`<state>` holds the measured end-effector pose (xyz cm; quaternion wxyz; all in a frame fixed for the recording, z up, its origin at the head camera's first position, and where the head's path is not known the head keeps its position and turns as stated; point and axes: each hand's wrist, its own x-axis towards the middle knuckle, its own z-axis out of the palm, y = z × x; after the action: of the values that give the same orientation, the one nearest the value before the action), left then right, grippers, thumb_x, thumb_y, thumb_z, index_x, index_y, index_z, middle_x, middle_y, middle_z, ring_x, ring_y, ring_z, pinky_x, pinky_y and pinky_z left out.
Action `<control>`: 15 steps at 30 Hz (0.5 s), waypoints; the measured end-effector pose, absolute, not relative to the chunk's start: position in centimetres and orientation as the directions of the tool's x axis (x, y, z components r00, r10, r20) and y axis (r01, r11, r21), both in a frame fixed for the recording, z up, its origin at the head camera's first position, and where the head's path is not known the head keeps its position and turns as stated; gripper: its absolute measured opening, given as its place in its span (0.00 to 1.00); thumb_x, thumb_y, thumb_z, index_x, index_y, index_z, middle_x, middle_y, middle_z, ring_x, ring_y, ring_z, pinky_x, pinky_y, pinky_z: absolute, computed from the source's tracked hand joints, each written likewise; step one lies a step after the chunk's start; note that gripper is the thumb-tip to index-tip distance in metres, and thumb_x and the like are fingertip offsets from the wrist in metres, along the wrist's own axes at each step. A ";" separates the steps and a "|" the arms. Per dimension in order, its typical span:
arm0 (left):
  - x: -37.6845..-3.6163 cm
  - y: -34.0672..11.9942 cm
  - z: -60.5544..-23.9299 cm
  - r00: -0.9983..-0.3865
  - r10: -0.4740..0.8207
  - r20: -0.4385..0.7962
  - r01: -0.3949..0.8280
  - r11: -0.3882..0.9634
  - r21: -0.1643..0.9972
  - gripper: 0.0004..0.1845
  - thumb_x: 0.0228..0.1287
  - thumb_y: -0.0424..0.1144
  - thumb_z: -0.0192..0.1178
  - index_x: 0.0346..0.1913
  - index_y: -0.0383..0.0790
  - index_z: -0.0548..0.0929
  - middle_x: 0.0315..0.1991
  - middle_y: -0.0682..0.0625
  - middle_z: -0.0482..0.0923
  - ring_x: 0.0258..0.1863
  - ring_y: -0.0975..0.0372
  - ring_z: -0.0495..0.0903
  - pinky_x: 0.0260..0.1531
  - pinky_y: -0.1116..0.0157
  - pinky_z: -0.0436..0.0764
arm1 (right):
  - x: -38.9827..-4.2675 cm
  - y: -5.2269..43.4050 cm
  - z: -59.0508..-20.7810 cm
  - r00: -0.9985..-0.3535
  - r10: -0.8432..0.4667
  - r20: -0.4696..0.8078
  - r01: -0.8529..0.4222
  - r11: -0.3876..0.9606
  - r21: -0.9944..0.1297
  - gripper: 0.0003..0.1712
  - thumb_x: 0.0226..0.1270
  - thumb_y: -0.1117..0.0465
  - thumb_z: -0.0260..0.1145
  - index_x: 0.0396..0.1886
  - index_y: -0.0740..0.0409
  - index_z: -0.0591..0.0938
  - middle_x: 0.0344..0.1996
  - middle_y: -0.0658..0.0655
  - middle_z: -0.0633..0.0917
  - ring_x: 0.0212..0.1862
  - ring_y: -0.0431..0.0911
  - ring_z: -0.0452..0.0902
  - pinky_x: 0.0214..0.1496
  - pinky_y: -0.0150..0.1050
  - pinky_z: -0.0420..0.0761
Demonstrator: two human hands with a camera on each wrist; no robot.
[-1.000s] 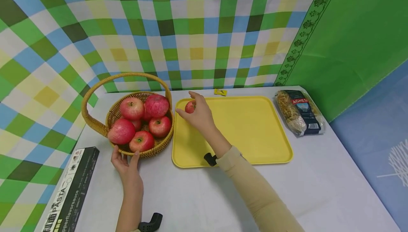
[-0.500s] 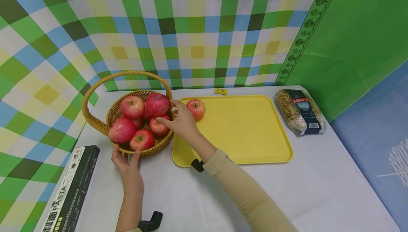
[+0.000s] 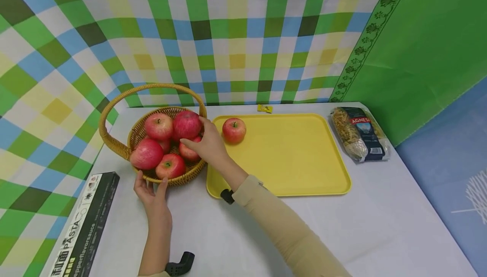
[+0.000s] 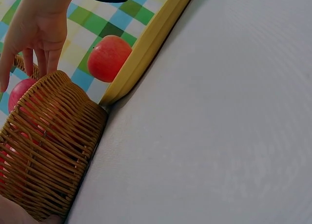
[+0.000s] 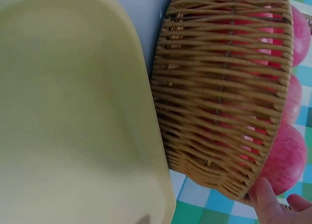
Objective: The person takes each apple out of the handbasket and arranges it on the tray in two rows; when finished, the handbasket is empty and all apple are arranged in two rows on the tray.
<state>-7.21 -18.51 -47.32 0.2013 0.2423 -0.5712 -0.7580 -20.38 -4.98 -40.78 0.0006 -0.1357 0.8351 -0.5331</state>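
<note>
A wicker basket with a tall handle holds several red apples. My left hand holds the basket's near side, thumb and index finger at the rim; its other fingers are partly hidden. Over the basket's right rim reaches my right hand, its thumb and fingers spread around a dark red apple and the apple below it. In the right wrist view, a fingertip touches or nearly touches the dark red apple. A single apple sits in the yellow tray's far left corner.
A pasta bag lies right of the tray, and a small yellow packet behind it. A long dark pasta box lies at the left. Checked cloth hangs behind the white table.
My right hand has let go of the apple in the tray and moved left to the basket's apples. The left hand has stayed at the basket rim.
</note>
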 end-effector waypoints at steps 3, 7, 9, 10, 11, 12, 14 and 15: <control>-7.2 -18.5 -47.2 -0.800 -0.586 -0.132 0.028 -0.257 0.966 0.39 0.68 0.35 0.58 0.72 0.56 0.46 0.76 0.54 0.37 0.75 0.58 0.37 0.71 0.64 0.50 | -20.5 -5.5 -41.0 -0.966 -0.220 0.133 -0.217 0.421 -0.880 0.49 0.55 0.48 0.75 0.71 0.59 0.62 0.64 0.55 0.71 0.61 0.46 0.69 0.59 0.37 0.75; -7.2 -18.5 -47.1 -0.797 -0.590 -0.129 0.035 -0.257 0.966 0.39 0.68 0.35 0.59 0.72 0.55 0.47 0.76 0.54 0.38 0.75 0.58 0.38 0.70 0.64 0.51 | -20.7 -6.1 -41.3 -0.969 -0.212 0.123 -0.204 0.418 -0.885 0.49 0.55 0.47 0.74 0.71 0.58 0.61 0.64 0.55 0.71 0.61 0.46 0.70 0.59 0.40 0.75; -7.2 -18.5 -47.1 -0.796 -0.592 -0.126 0.042 -0.262 0.964 0.39 0.68 0.34 0.59 0.72 0.55 0.47 0.76 0.54 0.38 0.74 0.58 0.38 0.71 0.63 0.51 | -20.7 -6.4 -41.5 -0.970 -0.205 0.132 -0.207 0.405 -0.890 0.48 0.55 0.47 0.74 0.71 0.57 0.62 0.63 0.54 0.72 0.59 0.45 0.71 0.58 0.40 0.76; -7.2 -18.5 -47.1 -0.795 -0.594 -0.126 0.043 -0.262 0.964 0.38 0.68 0.34 0.59 0.72 0.54 0.47 0.75 0.54 0.38 0.74 0.57 0.38 0.71 0.63 0.50 | -20.8 -6.5 -41.6 -0.970 -0.200 0.139 -0.210 0.398 -0.893 0.48 0.55 0.47 0.74 0.70 0.57 0.62 0.62 0.54 0.72 0.59 0.45 0.71 0.58 0.39 0.76; -7.2 -18.4 -47.1 -0.794 -0.595 -0.126 0.044 -0.263 0.964 0.38 0.68 0.34 0.59 0.72 0.54 0.48 0.75 0.53 0.38 0.74 0.57 0.38 0.71 0.63 0.50 | -20.8 -6.7 -41.7 -0.971 -0.193 0.143 -0.209 0.390 -0.897 0.47 0.55 0.47 0.74 0.70 0.56 0.62 0.61 0.53 0.73 0.58 0.44 0.72 0.58 0.39 0.76; -7.2 -18.4 -47.1 -0.793 -0.596 -0.126 0.044 -0.262 0.964 0.38 0.68 0.34 0.58 0.72 0.54 0.48 0.75 0.53 0.38 0.74 0.57 0.38 0.71 0.62 0.50 | -20.8 -6.9 -41.7 -0.971 -0.186 0.148 -0.209 0.377 -0.902 0.46 0.56 0.48 0.74 0.69 0.56 0.62 0.60 0.53 0.73 0.58 0.44 0.72 0.57 0.39 0.76; -7.2 -18.4 -47.1 -0.791 -0.598 -0.127 0.045 -0.264 0.963 0.38 0.68 0.33 0.58 0.72 0.54 0.48 0.75 0.53 0.39 0.74 0.57 0.39 0.71 0.62 0.49 | -20.9 -7.3 -41.8 -0.976 -0.164 0.145 -0.195 0.350 -0.916 0.46 0.56 0.48 0.73 0.70 0.56 0.62 0.61 0.53 0.73 0.58 0.44 0.72 0.58 0.39 0.76; -7.2 -18.4 -47.1 -0.790 -0.600 -0.127 0.045 -0.263 0.964 0.38 0.68 0.33 0.58 0.72 0.54 0.48 0.75 0.53 0.39 0.74 0.57 0.39 0.71 0.62 0.49 | -20.9 -7.6 -41.8 -0.978 -0.152 0.142 -0.187 0.337 -0.923 0.46 0.57 0.47 0.73 0.70 0.56 0.61 0.61 0.54 0.73 0.58 0.44 0.71 0.58 0.39 0.76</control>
<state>-7.21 -18.39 -47.09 0.2130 0.2442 -0.5684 -0.7562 -20.90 -7.55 -41.79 -0.0151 -0.1037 0.8176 -0.5662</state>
